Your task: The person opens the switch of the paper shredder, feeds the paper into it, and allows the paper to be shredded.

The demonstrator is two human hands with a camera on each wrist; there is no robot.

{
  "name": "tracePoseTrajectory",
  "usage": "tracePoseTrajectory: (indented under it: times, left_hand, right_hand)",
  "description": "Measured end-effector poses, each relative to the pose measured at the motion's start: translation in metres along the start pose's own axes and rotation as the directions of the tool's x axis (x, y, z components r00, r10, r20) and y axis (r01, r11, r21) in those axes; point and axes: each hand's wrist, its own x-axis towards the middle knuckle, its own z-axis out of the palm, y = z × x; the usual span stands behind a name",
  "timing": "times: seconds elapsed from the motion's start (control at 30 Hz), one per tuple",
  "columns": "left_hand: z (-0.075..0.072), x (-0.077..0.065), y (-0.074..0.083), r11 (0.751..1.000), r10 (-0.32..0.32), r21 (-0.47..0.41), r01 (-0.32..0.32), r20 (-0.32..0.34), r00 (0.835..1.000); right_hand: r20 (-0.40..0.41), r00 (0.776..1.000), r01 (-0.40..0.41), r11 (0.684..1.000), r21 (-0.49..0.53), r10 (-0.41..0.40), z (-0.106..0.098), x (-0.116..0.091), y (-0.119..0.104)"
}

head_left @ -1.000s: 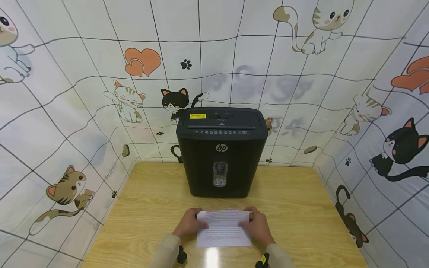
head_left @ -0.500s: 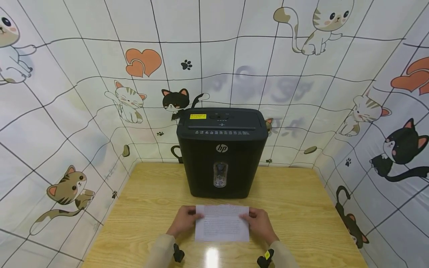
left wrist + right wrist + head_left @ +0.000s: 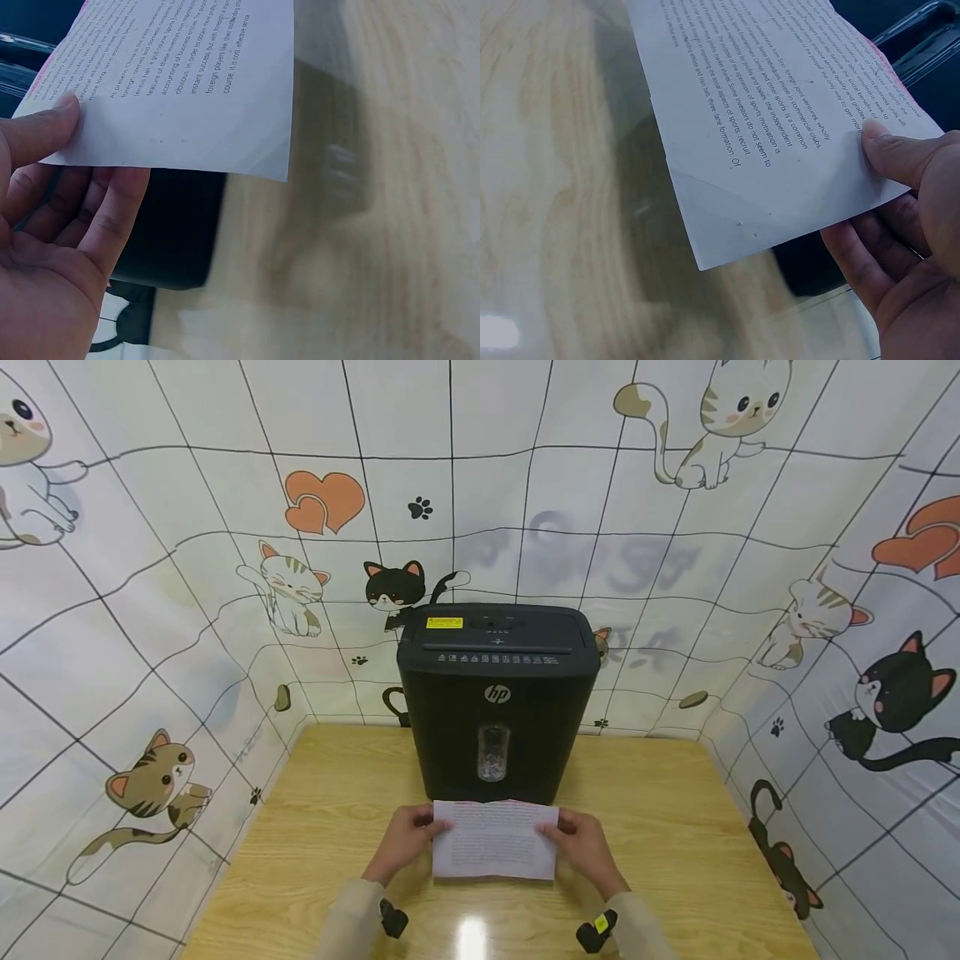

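Observation:
A white printed sheet of paper (image 3: 495, 843) with a pinkish far edge is held up above the table, in front of the shredder. My left hand (image 3: 408, 839) pinches its left edge, thumb on top and fingers underneath, as the left wrist view shows on the paper (image 3: 187, 90). On the opposite edge my right hand (image 3: 585, 847) pinches it the same way; in the right wrist view the thumb (image 3: 892, 150) lies over the print. A black HP paper shredder (image 3: 495, 710) stands upright just beyond, its feed slot on top and paper scraps behind its small front window.
The wooden table (image 3: 300, 860) reaches from the shredder toward me. Behind and to both sides hangs a white grid-patterned curtain (image 3: 495, 485) with cartoon cats. Black wrist cameras (image 3: 393, 918) sit at my sleeves.
Both hands have moved forward with the paper, toward the shredder. Its far edge now overlaps the shredder's base in the head view. The grip on both edges stays.

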Motion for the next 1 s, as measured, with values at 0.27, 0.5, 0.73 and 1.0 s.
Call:
tracePoseTrajectory:
  times: [0.27,0.5,0.73,1.0]
  left_hand:
    - [-0.010,0.002,0.027,0.998,0.042,-0.041,-0.045,-0.057,0.997]
    - [-0.020,0.006,0.055,0.995,0.089,-0.036,-0.094,-0.111,0.990]
    - [-0.032,0.012,0.089,0.995,0.103,0.009,-0.103,-0.155,0.983]
    - [-0.044,0.020,0.116,0.990,0.138,0.056,-0.130,-0.187,0.973]
  right_hand:
    - [0.001,1.000,0.003,0.998,0.059,-0.003,-0.016,0.002,-0.028]
    - [0.012,1.000,0.018,0.998,0.062,-0.019,-0.031,0.008,-0.055]
    - [0.004,0.993,0.116,0.992,0.042,-0.116,-0.048,0.014,-0.079]
    - [-0.029,0.985,0.171,0.985,-0.030,-0.172,-0.064,0.022,-0.109]
